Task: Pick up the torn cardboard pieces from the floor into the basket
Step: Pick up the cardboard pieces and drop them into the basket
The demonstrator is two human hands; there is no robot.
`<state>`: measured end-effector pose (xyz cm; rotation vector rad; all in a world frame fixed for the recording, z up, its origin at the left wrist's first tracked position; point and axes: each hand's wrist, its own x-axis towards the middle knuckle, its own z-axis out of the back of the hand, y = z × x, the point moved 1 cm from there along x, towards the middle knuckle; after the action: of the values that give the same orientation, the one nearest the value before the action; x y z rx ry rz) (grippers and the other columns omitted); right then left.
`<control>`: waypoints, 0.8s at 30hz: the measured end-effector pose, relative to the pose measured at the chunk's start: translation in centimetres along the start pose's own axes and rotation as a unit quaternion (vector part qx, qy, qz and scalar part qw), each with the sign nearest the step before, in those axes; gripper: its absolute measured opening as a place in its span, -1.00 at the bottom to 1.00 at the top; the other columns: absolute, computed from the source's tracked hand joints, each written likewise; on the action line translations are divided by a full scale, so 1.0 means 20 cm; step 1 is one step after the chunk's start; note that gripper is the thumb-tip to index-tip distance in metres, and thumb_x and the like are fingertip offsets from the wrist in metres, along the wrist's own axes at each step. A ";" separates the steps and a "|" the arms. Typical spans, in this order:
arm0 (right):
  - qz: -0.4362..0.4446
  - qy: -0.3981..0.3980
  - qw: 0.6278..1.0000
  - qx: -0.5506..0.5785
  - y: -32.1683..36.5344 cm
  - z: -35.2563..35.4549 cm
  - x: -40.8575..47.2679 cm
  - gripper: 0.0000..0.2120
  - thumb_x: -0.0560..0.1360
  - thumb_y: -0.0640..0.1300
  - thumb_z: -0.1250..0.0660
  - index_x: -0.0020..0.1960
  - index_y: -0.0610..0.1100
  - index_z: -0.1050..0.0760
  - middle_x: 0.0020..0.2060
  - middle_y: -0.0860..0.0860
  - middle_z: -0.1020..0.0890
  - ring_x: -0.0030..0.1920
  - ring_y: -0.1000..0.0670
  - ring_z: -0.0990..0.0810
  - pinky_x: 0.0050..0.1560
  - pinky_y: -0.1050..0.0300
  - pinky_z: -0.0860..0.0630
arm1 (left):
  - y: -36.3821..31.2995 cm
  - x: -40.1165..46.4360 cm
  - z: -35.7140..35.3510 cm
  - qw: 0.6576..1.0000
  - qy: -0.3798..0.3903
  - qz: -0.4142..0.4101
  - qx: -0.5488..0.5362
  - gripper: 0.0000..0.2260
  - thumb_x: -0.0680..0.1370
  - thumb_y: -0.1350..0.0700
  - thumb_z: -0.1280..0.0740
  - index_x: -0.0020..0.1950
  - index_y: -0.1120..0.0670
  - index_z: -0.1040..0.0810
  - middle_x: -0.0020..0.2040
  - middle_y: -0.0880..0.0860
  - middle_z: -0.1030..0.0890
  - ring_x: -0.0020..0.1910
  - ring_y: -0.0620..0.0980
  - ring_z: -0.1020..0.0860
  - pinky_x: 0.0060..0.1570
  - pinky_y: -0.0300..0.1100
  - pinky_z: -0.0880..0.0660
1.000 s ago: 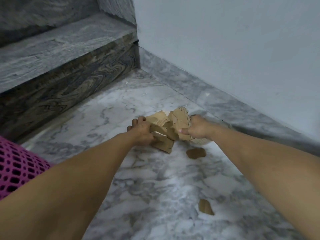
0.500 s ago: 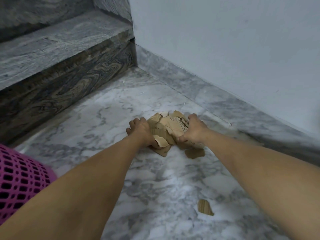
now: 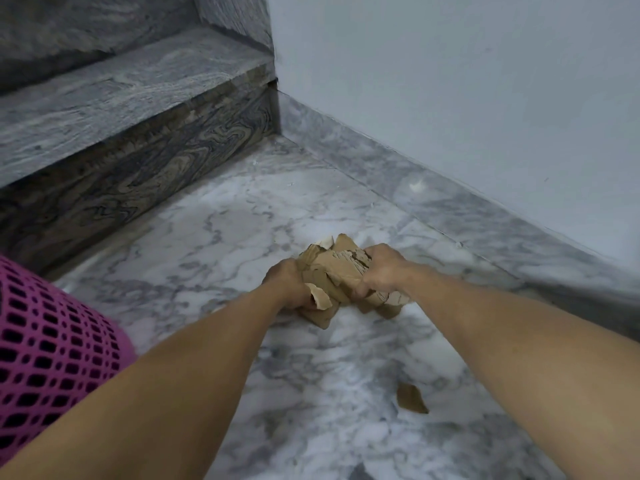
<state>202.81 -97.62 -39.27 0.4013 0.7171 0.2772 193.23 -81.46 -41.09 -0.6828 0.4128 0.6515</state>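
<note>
Fingers (image 3: 372, 287) of right hand (image 3: 382, 271) and left hand (image 3: 289, 284) curled tight, pressing a bundle of torn cardboard pieces (image 3: 332, 275) between them, low over the marble floor (image 3: 214, 237) near its wall-side edge. One stray cardboard scrap (image 3: 410, 398) flat on the floor, nearer the camera. Pink mesh basket (image 3: 52, 348) at the floor's left edge, well apart from the bundle.

Open marble floor (image 3: 242, 237) ahead; stone step (image 3: 131, 98) left, wall (image 3: 450, 81) right, pink basket (image 3: 52, 351) near-left.
</note>
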 end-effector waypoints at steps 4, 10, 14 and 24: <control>0.002 0.014 1.000 -0.023 0.03 0.09 -0.03 -0.50 0.28 -0.11 -0.63 0.04 -0.20 -0.42 -0.02 -0.08 -0.55 -0.04 -0.07 -0.54 -0.11 0.12 -0.50 | 0.08 -0.03 0.03 1.000 -0.004 0.009 0.011 -0.51 0.35 0.04 -0.53 0.19 0.15 -0.46 0.12 0.13 -0.55 0.08 0.13 -0.54 0.08 -0.04 -0.53; 0.015 0.087 0.975 -0.202 -0.05 0.24 -0.12 -0.42 0.30 0.03 -0.60 0.17 -0.17 -0.42 0.03 -0.05 -0.51 0.04 -0.11 -0.55 0.10 0.03 -0.54 | 0.12 -0.08 0.03 0.999 -0.007 -0.010 0.031 -0.54 0.38 0.01 -0.50 0.19 0.13 -0.44 0.14 0.13 -0.54 0.07 0.13 -0.51 -0.02 -0.11 -0.47; 0.090 0.067 0.942 -0.316 -0.15 0.08 -0.25 -0.43 0.35 0.02 -0.56 0.23 -0.13 -0.38 0.04 -0.04 -0.47 0.08 -0.12 -0.55 -0.05 0.11 -0.45 | 0.11 -0.10 -0.01 0.999 -0.010 -0.014 0.041 -0.52 0.38 0.00 -0.49 0.21 0.12 -0.43 0.16 0.13 -0.53 0.10 0.14 -0.51 -0.02 -0.10 -0.46; 0.040 -0.026 0.959 -0.278 -0.28 -0.03 -0.36 -0.68 0.27 -0.15 -0.47 0.01 -0.07 -0.53 -0.13 -0.04 -0.63 -0.12 -0.09 -0.59 -0.23 0.17 -0.40 | 0.04 -0.22 -0.07 0.996 -0.040 0.000 0.074 -0.63 0.42 0.05 -0.41 0.16 0.09 -0.41 0.10 0.13 -0.52 0.02 0.14 -0.51 -0.04 -0.06 -0.48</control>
<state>197.71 -105.12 -37.98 -0.0993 0.5413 0.5259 189.29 -83.66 -40.10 -0.5134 0.3824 0.6400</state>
